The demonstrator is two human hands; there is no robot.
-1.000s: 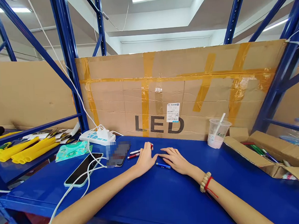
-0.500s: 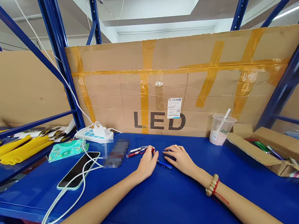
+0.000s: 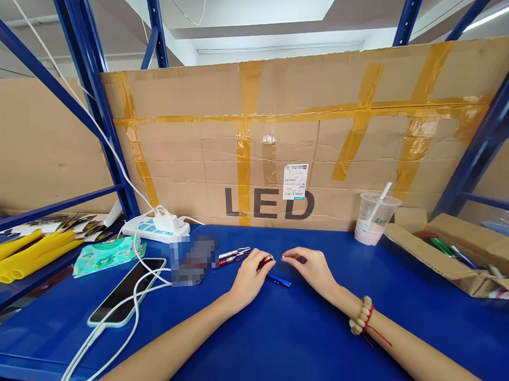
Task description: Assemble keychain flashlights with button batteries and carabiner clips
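Observation:
My left hand [image 3: 250, 278] is closed on a small dark red object [image 3: 265, 261], mostly covered by the fingers. Just right of it, my right hand [image 3: 313, 272] hovers with thumb and index finger curved toward each other and a gap between them; nothing shows in it. A blue pen [image 3: 279, 280] lies on the blue table under the left hand's fingertips, its far end hidden. Left of that hand lie a silver pen [image 3: 228, 254] and a red one [image 3: 226, 261], with a dark loop beside them.
A phone [image 3: 125, 296] with white cables and a power strip [image 3: 155, 228] are at left, near a green packet [image 3: 105, 256] and yellow tubes [image 3: 34, 255]. At right stand a plastic cup [image 3: 373, 220] and an open cardboard box [image 3: 440, 259] holding pens. Cardboard [image 3: 183, 160] lines the back.
The fingers of my right hand have drawn together from a wider spread. My left hand has turned slightly, showing more of the red object. The view has shifted a little.

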